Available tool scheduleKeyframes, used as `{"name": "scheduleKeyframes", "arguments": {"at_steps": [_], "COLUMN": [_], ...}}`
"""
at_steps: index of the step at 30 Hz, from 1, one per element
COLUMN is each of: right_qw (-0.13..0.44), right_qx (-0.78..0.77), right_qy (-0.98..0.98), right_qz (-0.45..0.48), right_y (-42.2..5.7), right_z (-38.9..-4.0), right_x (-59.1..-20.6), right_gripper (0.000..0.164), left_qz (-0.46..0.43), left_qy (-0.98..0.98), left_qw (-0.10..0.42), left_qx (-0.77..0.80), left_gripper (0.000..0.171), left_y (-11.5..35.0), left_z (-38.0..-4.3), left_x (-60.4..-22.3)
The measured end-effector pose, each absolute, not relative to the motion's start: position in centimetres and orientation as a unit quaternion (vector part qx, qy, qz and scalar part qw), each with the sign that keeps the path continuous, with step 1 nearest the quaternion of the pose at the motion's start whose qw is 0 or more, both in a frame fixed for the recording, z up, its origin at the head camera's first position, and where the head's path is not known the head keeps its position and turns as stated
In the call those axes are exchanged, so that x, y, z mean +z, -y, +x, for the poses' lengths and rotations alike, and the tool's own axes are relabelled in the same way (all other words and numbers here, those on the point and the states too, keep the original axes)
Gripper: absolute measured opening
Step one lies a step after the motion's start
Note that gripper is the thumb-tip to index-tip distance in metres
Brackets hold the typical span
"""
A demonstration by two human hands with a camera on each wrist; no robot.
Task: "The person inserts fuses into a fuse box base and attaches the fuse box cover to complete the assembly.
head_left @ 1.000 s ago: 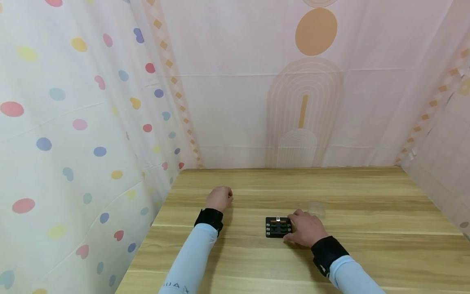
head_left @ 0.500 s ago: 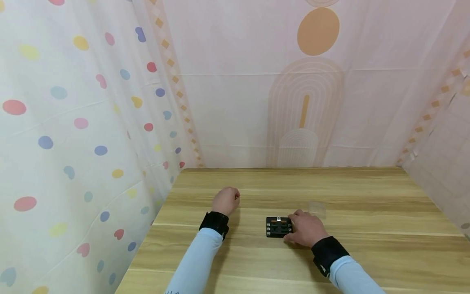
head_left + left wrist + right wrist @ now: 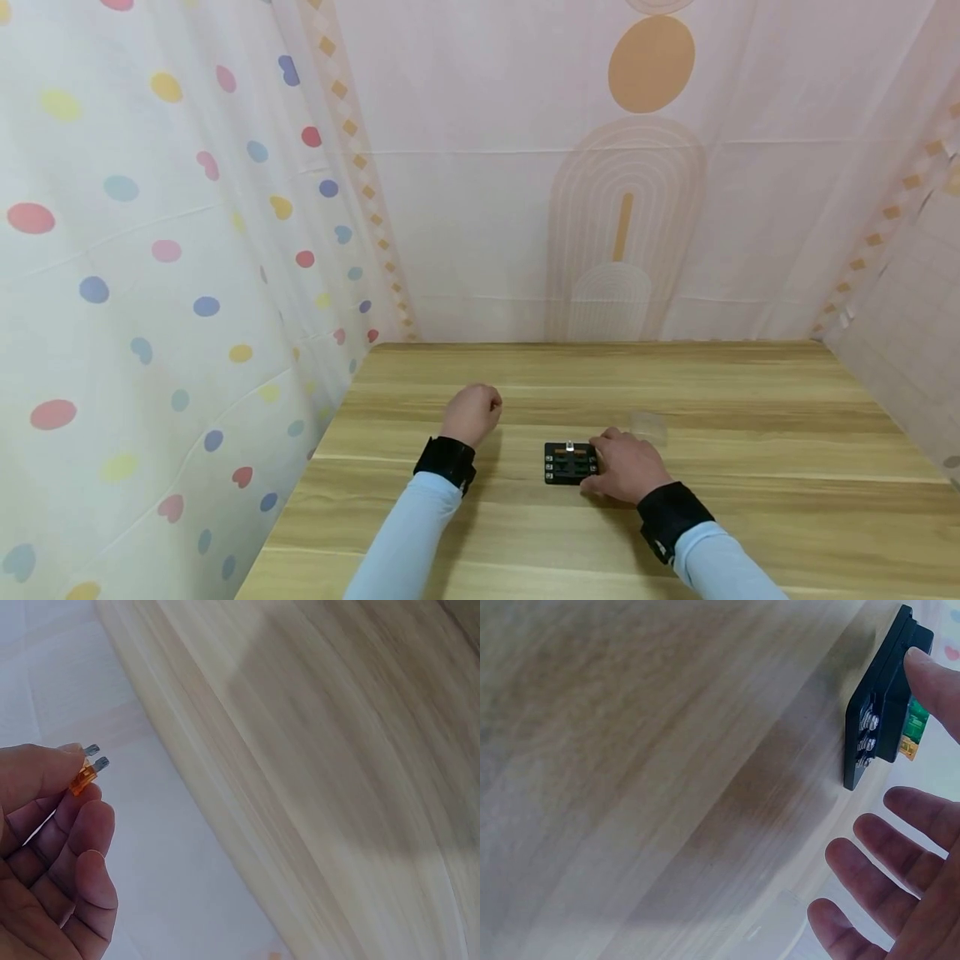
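In the left wrist view my left hand [image 3: 52, 847] pinches an orange blade fuse [image 3: 84, 777] between thumb and index finger, its two metal prongs pointing out. That hand [image 3: 472, 415] is raised above the table, left of and beyond a black fuse box [image 3: 567, 463]. The box lies flat, with metal screw terminals along its sides. Green and orange fuses [image 3: 913, 727] show on it in the right wrist view. My right hand [image 3: 628, 467] holds the box's right end, thumb at the near corner and fingers at the far corner; the other fingers [image 3: 870, 881] are spread.
A clear plastic cover [image 3: 648, 427] lies on the wooden table [image 3: 750, 467] just beyond the right hand. Patterned curtains [image 3: 487, 208] hang behind the table and along its left side.
My left hand has moved to the right, nearer the fuse box, with the blade fuse. The right hand and the box have stayed in place.
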State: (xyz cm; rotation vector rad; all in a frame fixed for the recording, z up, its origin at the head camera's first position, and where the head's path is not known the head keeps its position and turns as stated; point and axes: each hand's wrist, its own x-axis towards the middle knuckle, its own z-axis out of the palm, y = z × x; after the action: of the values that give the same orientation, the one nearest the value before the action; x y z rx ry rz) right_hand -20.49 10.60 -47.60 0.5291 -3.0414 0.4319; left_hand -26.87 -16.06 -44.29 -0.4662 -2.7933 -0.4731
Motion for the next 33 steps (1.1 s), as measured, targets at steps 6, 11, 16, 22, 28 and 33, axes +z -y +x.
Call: {"name": "scheduleKeyframes", "arguments": {"at_steps": [6, 11, 16, 22, 28, 33], "right_qw": [0.014, 0.014, 0.015, 0.017, 0.014, 0.013], "right_qx": [0.136, 0.137, 0.138, 0.14, 0.142, 0.141], "right_qy": [0.975, 0.975, 0.975, 0.974, 0.973, 0.974], "right_qz": [0.172, 0.172, 0.175, 0.179, 0.178, 0.178], "right_y": [-10.6, -10.6, -10.7, -10.7, -10.7, -10.6], "right_z": [-20.3, -20.3, -20.4, -20.4, -20.5, -20.5], "right_x": [-47.5, -47.4, -47.4, -47.7, -47.5, -47.4], "right_gripper": [0.074, 0.074, 0.074, 0.074, 0.074, 0.073], "left_qz": [-0.171, -0.177, -0.189, -0.21, -0.227, -0.227], "left_qy": [0.963, 0.961, 0.958, 0.955, 0.95, 0.952], "left_qw": [0.126, 0.12, 0.122, 0.117, 0.113, 0.107], "left_qx": [-0.168, -0.174, -0.178, -0.175, -0.182, -0.175], "left_gripper": [0.004, 0.005, 0.005, 0.006, 0.006, 0.005], "left_y": [15.4, 14.8, 14.3, 13.6, 12.8, 12.3], "left_z": [-26.4, -26.0, -25.5, -24.9, -24.3, -23.9], "left_x": [-44.3, -44.0, -43.7, -43.4, -42.9, -42.7]}}
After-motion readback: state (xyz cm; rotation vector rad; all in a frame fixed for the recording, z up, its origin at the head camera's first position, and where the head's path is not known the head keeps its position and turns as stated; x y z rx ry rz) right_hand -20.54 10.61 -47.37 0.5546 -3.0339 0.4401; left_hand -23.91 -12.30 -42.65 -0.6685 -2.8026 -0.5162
